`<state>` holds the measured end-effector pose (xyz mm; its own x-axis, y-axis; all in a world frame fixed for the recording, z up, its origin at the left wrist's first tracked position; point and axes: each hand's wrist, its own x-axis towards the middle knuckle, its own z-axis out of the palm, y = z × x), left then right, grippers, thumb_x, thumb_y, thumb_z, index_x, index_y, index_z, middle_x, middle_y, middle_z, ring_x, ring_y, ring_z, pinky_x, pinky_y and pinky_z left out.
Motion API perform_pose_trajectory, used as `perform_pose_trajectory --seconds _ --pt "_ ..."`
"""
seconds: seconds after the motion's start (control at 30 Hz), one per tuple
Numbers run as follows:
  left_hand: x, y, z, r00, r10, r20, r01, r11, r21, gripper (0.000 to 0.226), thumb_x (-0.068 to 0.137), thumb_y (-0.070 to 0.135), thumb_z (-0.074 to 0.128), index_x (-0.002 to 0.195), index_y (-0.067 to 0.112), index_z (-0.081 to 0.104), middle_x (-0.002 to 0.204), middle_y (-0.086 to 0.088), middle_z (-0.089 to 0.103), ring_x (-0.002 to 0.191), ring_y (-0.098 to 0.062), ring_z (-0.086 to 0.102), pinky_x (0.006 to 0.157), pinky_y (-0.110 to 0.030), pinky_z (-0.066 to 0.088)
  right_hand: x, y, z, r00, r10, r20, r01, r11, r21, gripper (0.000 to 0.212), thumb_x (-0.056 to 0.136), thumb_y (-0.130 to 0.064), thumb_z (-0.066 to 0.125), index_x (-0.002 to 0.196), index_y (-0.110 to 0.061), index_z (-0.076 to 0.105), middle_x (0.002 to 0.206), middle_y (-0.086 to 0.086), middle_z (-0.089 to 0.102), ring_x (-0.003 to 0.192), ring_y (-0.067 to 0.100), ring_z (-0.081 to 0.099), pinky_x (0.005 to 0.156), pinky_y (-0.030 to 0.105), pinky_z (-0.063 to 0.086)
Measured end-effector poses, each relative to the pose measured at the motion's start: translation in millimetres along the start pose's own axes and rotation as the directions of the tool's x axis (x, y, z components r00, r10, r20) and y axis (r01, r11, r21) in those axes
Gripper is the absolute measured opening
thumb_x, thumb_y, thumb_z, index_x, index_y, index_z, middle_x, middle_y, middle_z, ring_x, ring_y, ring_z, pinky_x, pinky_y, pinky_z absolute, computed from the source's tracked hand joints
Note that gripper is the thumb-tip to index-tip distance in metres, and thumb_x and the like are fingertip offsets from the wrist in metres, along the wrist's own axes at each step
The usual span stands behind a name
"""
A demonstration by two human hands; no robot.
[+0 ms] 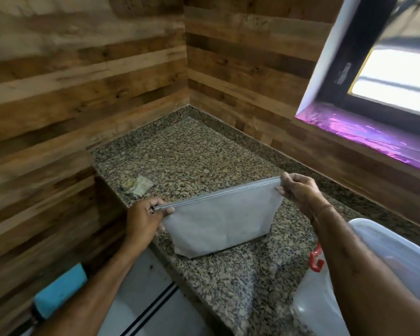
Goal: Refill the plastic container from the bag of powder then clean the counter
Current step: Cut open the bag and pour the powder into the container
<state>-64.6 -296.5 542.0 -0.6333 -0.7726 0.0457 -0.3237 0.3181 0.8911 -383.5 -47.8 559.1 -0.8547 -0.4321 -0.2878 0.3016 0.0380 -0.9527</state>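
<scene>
You hold the bag (218, 221) by its two top corners. Your left hand (143, 219) pinches the left end of the closure strip and your right hand (298, 192) pinches the right end, fingers (289, 177) curled tight on the strip at both ends. The bag stands on its base close to the near edge of the surface (192, 161), with its mouth pointing up. Its long axis follows the strip, running from near left to farther right and rising toward your right hand. The frame is soft, so I cannot tell whether the seal is parted or pressed closed. The plastic container (398, 251) lies to the right of the bag at the near right end of the surface, partly hidden behind your right forearm, with its red clasp (315, 260) facing the bag. Your right hand is the nearer one, so the pour would likely go rightward, tipping the mouth over that rim. A crumpled cloth (138, 185) sits by the left edge, well apart from the bag.
</scene>
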Motion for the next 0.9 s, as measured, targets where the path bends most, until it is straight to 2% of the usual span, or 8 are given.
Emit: perform_pose_trajectory --seconds 0.1,0.17,0.3,0.37,0.53,0.67,0.8,0.9 --pt "-6 2 -5 0.998 -0.041 0.041 0.046 0.99 -0.134 0.021 0.083 0.032 0.081 0.086 0.014 0.072 0.051 -0.005 0.066 0.047 -0.012 0.064 0.059 -0.026 0.049 -1 -2 -1 0.998 0.047 0.028 -0.047 0.999 0.006 0.026 0.102 -0.018 0.063 0.079 -0.007 0.06 0.078 0.007 0.054 0.063 0.012 0.061 0.062 0.018 0.063" --pt "-12 3 -9 0.973 -0.214 0.09 0.232 0.918 -0.321 0.047 0.078 0.056 0.072 0.102 0.016 0.071 0.064 -0.008 0.073 0.062 -0.019 0.072 0.055 -0.028 0.055 -2 -7 -3 0.995 0.098 0.027 -0.099 0.994 0.047 0.028 0.1 -0.027 0.066 0.083 -0.005 0.062 0.079 0.008 0.053 0.063 0.015 0.06 0.071 0.028 0.066" --pt "-11 7 -11 0.752 -0.545 0.37 0.654 0.554 -0.515 0.046 0.089 0.056 0.067 0.11 0.015 0.059 0.073 -0.013 0.074 0.062 -0.023 0.067 0.049 -0.027 0.059 -4 -11 -6 0.986 0.165 -0.019 -0.166 0.985 -0.039 0.033 0.092 -0.038 0.076 0.09 -0.006 0.067 0.078 0.007 0.06 0.066 0.017 0.061 0.066 0.027 0.065" --pt "-8 7 -11 0.669 -0.581 0.464 0.739 0.454 -0.498 0.054 0.082 0.047 0.078 0.111 0.007 0.057 0.073 -0.014 0.065 0.055 -0.019 0.061 0.043 -0.027 0.056 -3 -10 -4 0.982 0.19 -0.021 -0.19 0.97 -0.153 0.025 0.091 -0.029 0.079 0.093 -0.006 0.069 0.08 0.007 0.061 0.064 0.016 0.059 0.052 0.02 0.061" --pt "-7 10 -15 0.572 -0.581 0.579 0.814 0.491 -0.311 0.058 0.081 0.058 0.075 0.094 0.003 0.063 0.071 -0.011 0.065 0.044 -0.015 0.061 0.038 -0.023 0.053 -2 -11 -7 0.962 0.274 -0.018 -0.254 0.861 -0.44 0.031 0.093 -0.036 0.076 0.091 -0.006 0.069 0.054 0.006 0.055 0.04 0.014 0.048 0.042 0.018 0.044" --pt "1 15 -9 0.56 -0.519 0.646 0.827 0.396 -0.399 0.046 0.078 0.035 0.081 0.101 -0.003 0.069 0.068 -0.014 0.07 0.044 -0.017 0.066 0.041 -0.025 0.057 1 -10 -6 0.938 0.347 0.015 -0.29 0.808 -0.513 0.033 0.095 -0.034 0.075 0.077 -0.01 0.062 0.056 0.005 0.059 0.036 0.007 0.044 0.034 0.014 0.035" --pt "0 15 -3 0.594 -0.483 0.643 0.804 0.33 -0.494 0.025 0.075 0.009 0.071 0.099 0.005 0.062 0.061 -0.009 0.063 0.042 -0.012 0.06 0.039 -0.02 0.052 8 -4 -8 0.946 0.323 0.004 -0.291 0.857 -0.425 0.032 0.097 -0.023 0.072 0.073 -0.01 0.057 0.056 0.004 0.05 0.033 0.004 0.039 0.032 0.012 0.032" --pt "1 5 -9 0.654 -0.475 0.589 0.756 0.367 -0.542 0.024 0.093 0.0 0.059 0.111 0.014 0.056 0.079 -0.006 0.058 0.044 -0.009 0.056 0.037 -0.018 0.045 8 -10 -12 0.944 0.329 0.015 -0.305 0.891 -0.335 0.022 0.101 -0.019 0.066 0.081 -0.012 0.06 0.053 0.0 0.044 0.03 0.001 0.034 0.031 0.011 0.028"
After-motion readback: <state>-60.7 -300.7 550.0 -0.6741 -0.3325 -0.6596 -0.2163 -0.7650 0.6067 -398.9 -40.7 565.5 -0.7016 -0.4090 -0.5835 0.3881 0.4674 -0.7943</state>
